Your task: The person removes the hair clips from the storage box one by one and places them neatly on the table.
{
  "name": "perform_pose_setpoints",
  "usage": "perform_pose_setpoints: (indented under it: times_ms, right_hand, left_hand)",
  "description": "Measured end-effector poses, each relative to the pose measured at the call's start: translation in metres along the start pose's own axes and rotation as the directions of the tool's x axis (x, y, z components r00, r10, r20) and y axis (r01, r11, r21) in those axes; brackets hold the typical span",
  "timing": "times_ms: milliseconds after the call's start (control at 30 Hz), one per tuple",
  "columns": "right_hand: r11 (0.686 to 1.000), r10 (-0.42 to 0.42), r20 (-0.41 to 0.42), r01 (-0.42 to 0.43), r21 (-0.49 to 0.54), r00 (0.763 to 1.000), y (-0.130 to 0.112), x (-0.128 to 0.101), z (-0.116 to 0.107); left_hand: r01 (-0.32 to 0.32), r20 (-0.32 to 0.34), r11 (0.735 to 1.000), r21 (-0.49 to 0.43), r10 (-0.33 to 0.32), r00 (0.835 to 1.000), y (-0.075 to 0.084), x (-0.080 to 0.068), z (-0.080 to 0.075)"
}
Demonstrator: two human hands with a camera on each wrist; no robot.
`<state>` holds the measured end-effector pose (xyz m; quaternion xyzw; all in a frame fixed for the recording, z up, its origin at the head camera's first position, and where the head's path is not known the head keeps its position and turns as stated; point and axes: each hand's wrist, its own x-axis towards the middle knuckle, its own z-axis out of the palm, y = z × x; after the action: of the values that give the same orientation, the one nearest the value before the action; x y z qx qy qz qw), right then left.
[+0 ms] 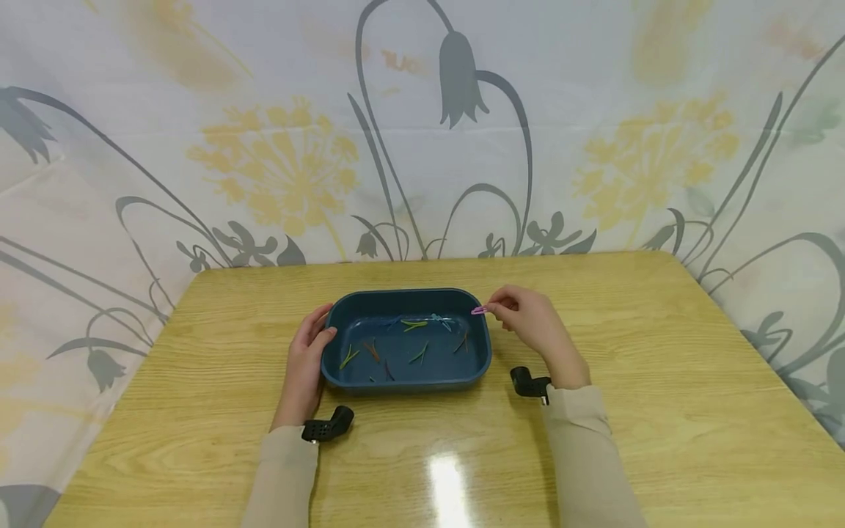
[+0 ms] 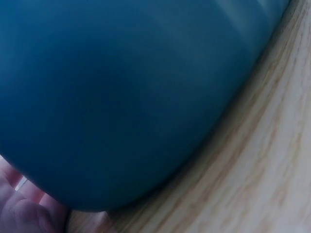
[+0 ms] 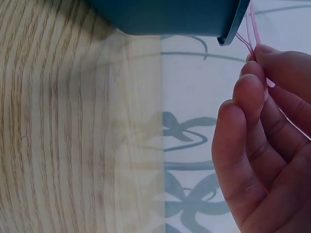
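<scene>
A dark blue rectangular tub (image 1: 405,384) with rounded corners sits on the table. My left hand (image 1: 307,359) holds its left end, thumb at the rim and fingers along the outer wall. In the left wrist view the tub's wall (image 2: 121,107) fills most of the picture, and part of the left hand (image 2: 29,208) shows at the lower corner. My right hand (image 1: 528,323) pinches a thin pink forked piece (image 1: 478,311) between thumb and fingertips at the tub's right rim. Close up, the pink piece (image 3: 250,36) has slender prongs beside the rim, spreading from the fingertips.
Several thin forked pieces lie scattered inside the tub, among them a yellow one (image 1: 414,324), a light blue one (image 1: 441,321), a green one (image 1: 419,353) and an orange-brown one (image 1: 372,351). The wooden table (image 1: 660,381) meets a flower-patterned cloth (image 1: 422,147) at the back.
</scene>
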<state>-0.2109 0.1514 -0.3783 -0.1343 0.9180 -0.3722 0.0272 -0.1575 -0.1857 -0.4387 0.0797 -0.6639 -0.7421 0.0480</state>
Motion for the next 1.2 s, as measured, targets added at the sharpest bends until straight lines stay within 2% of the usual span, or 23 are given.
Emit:
perform_pose_setpoints:
  times_ms: [233, 467, 667, 1000, 1200]
  right_hand:
    - [1.000, 0.005, -0.006, -0.005, -0.002, 1.000, 0.004, 0.000, 0.000]
    - [0.999, 0.050, -0.023, -0.050, -0.001, 0.999, 0.009, 0.000, -0.002]
    - [0.997, 0.078, -0.036, -0.077, 0.016, 0.996, 0.013, 0.000, -0.003]
    - [0.994, 0.101, -0.068, -0.104, -0.045, 0.993, 0.018, 0.002, -0.005]
    - [0.993, 0.116, -0.055, -0.116, -0.009, 0.992, 0.027, 0.001, -0.004]
  left_hand:
    - [0.008, 0.009, 1.000, -0.004, -0.008, 1.000, -0.001, -0.001, -0.002]
    - [0.020, 0.013, 1.000, -0.015, -0.019, 1.000, -0.001, 0.000, 0.001]
    - [0.005, 0.013, 1.000, -0.003, -0.005, 1.000, 0.000, 0.000, 0.001]
    - [-0.010, 0.000, 1.000, 0.019, 0.010, 1.000, 0.002, 0.001, 0.000]
    - [0.004, 0.005, 1.000, 0.004, -0.004, 1.000, 0.001, 0.001, 0.000]
